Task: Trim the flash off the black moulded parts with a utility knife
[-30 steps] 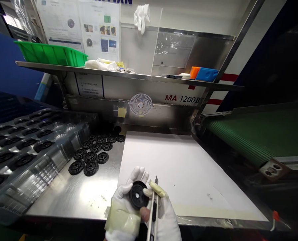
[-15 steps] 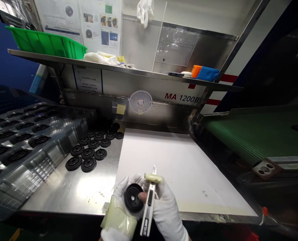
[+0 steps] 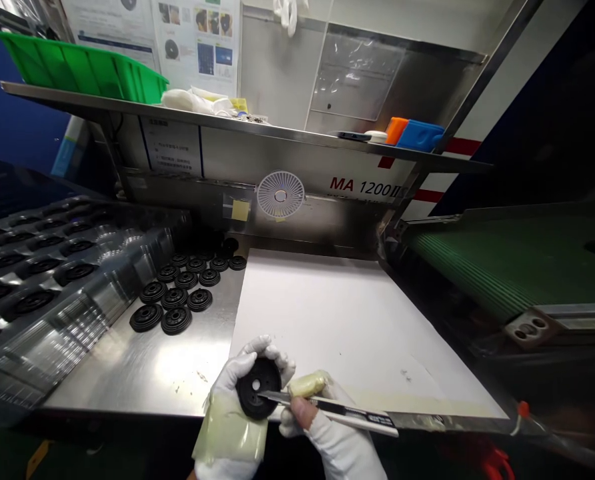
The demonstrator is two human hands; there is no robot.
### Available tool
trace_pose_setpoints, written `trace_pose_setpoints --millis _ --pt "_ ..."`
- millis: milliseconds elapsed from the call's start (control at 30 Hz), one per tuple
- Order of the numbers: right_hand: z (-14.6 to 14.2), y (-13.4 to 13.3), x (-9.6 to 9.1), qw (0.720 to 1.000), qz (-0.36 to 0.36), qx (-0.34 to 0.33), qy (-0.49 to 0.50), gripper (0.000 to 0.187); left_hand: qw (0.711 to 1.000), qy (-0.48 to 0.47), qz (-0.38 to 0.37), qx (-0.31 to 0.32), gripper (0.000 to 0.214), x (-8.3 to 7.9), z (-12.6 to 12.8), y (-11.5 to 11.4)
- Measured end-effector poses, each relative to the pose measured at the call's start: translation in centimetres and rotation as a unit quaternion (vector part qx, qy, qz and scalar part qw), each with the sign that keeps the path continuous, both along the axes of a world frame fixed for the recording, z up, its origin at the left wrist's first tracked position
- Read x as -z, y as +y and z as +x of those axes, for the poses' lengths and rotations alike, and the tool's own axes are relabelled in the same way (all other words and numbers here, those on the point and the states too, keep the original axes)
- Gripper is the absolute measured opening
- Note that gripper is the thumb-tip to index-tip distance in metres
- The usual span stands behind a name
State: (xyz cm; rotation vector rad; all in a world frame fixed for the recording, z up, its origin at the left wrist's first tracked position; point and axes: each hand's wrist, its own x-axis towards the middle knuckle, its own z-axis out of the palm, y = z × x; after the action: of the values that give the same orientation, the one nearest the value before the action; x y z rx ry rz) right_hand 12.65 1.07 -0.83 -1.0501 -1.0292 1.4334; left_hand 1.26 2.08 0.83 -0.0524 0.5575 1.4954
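My left hand (image 3: 237, 407), in a white glove wrapped with yellowish tape, is closed round a black round plastic disc (image 3: 255, 396) with a centre hole, held over the front edge of the steel bench. My right hand (image 3: 322, 427), also gloved and with a taped fingertip, grips a slim utility knife (image 3: 337, 412). The knife lies almost level, its blade tip touching the disc's face near the middle.
Several black discs (image 3: 177, 293) lie in rows on the steel bench (image 3: 142, 373). A clear tray (image 3: 37, 280) with more discs is at left. A white sheet (image 3: 337, 327) covers the bench's right part. A green conveyor (image 3: 507, 267) runs at right. A shelf (image 3: 237, 127) hangs above.
The knife swung from upright beside the disc to nearly level, its blade now on the disc's face. My hands shifted slightly left and the disc turned in my left hand.
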Motion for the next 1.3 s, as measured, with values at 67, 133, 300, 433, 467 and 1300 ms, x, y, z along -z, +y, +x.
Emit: trace_pose_setpoints --millis 67,133,300,433,467,1300 --pt "-0.1 -0.1 -0.6 1.000 -0.017 0.003 0.004 0.037 1.000 0.007 -0.004 -0.017 0.019 0.2 0.2 -0.2" --pt "-0.3 -0.4 -1.2 1.000 -0.024 0.016 0.011 0.035 1.000 0.005 -0.003 -0.026 0.020 0.5 0.4 -0.4" --pt "-0.9 -1.1 -1.7 0.999 -0.023 0.022 -0.009 0.028 0.998 0.029 0.041 0.026 0.022 0.9 0.2 -0.9" --pt "-1.1 -0.7 -0.4 0.998 -0.055 0.029 -0.006 0.043 0.993 0.082 0.026 0.081 0.026 1.2 0.7 -1.3" --pt "-1.1 -0.6 -0.1 0.997 -0.068 0.031 0.006 0.047 0.992 0.085 0.015 0.090 0.028 1.3 0.9 -1.3" --pt "-1.2 -0.8 0.2 0.987 0.049 0.105 -0.112 0.020 0.997 -0.004 0.003 0.079 0.018 1.0 0.5 -0.9"
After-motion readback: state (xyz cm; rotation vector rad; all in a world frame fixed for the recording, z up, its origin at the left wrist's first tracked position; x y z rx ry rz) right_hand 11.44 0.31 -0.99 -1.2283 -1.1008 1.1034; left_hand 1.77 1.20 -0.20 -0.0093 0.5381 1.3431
